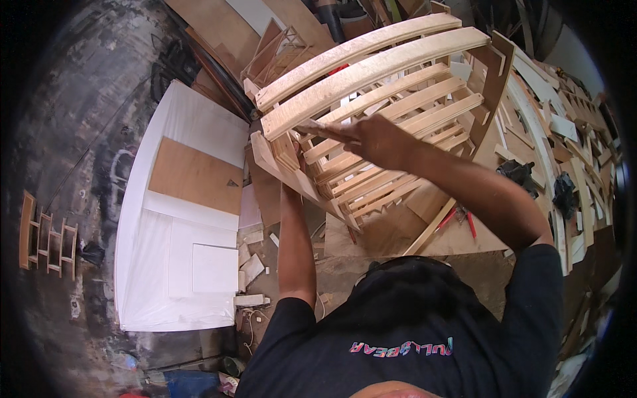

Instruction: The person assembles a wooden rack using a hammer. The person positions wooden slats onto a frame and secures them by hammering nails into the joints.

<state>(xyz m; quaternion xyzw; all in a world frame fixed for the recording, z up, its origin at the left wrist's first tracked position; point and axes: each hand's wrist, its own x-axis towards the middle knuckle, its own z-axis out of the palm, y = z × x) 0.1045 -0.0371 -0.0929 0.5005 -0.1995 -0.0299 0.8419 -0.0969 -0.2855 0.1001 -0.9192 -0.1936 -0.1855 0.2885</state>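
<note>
A pale wooden slatted frame (381, 69) with curved top rails stands in front of me, tilted. My right hand (381, 140) is closed around a slim, brownish hand tool (325, 131), whose exact kind I cannot make out. The tool's far end lies over the left end of the front curved rail (371, 79). My left forearm (296, 252) reaches up to the frame's left end board (292, 176). Behind that board my left hand is mostly hidden, so its fingers do not show clearly.
Beneath the frame is a brown work board (345, 247) with a red-handled tool (472, 224) on it. White panels (199, 265) bearing a brown board (194, 174) stand at left. Wood offcuts (584, 179) and black plastic bags (564, 192) crowd the right. Scraps (252, 270) litter the floor.
</note>
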